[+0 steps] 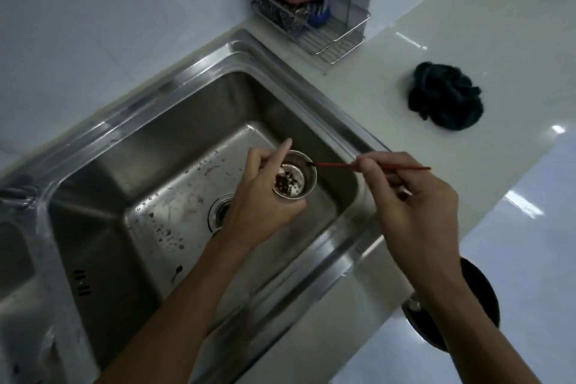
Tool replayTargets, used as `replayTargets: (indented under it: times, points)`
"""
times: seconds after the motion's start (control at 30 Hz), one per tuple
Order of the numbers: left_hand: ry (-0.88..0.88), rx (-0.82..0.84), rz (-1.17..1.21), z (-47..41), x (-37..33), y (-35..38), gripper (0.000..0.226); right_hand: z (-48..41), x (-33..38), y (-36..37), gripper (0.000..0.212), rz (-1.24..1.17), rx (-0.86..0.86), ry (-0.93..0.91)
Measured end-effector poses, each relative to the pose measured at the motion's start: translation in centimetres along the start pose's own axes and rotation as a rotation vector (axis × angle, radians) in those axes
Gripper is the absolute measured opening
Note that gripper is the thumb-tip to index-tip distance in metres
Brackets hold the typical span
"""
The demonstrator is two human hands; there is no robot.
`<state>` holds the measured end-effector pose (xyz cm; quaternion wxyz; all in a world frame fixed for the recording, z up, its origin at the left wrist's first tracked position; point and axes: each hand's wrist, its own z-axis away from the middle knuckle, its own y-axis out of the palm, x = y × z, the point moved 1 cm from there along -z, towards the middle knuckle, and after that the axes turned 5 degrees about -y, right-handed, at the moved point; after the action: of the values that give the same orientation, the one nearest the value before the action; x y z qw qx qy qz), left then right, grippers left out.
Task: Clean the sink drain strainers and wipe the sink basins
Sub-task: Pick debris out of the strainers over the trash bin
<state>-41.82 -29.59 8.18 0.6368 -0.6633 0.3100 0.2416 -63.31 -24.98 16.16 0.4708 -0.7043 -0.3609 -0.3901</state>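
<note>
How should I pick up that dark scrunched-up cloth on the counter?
Come straight down from above and pinch the bunched top of the dark cloth. It is a soft, rumpled heap lying loose on the counter, with open space all round, so your fingers can close on a raised fold. It has no handle or stiff edge to hold.

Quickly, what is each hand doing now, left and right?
Left hand: closed around the drain strainer, held over the sink basin.
Right hand: pinching a thin red stick.

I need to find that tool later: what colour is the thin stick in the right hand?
Red, with a dark tip; the stick shows in the head view.
</note>
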Motion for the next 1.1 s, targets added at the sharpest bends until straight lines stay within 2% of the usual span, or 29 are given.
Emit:
replayTargets:
  times: [0.1,0.23,0.47,0.57,0.67,0.83,1.0,1.1]
  points:
    - [0.106,-0.078,0.051,-0.7,-8.6,0.7,0.102,1.7,0.6,-5.6,0.011,-0.073,-0.136,-0.041]
    - [0.232,-0.047,0.114,1.3,-18.5,5.3,0.089,4.3,-0.2,-13.6,0.013,-0.076,-0.215,-0.024]
    - [0.335,0.094,0.143,6.8,-27.2,18.5,0.079,10.4,-7.9,-24.1,0.022,0.029,-0.336,0.127]
    - [0.338,0.142,0.153,8.6,-28.0,24.2,0.073,12.7,-12.7,-26.5,0.015,0.053,-0.424,0.200]
    - [0.351,0.198,0.134,10.3,-27.0,29.3,0.071,15.5,-17.4,-27.5,0.019,0.029,-0.486,0.273]
    - [0.348,0.310,0.076,12.4,-23.0,36.4,0.076,19.4,-24.2,-25.5,0.018,-0.001,-0.529,0.343]
    - [0.356,0.362,0.029,13.3,-19.3,41.7,0.074,21.5,-30.9,-24.1,0.016,-0.019,-0.636,0.514]
    - [0.346,0.406,-0.005,13.5,-17.5,44.0,0.073,22.6,-33.3,-23.3,0.017,-0.048,-0.612,0.532]
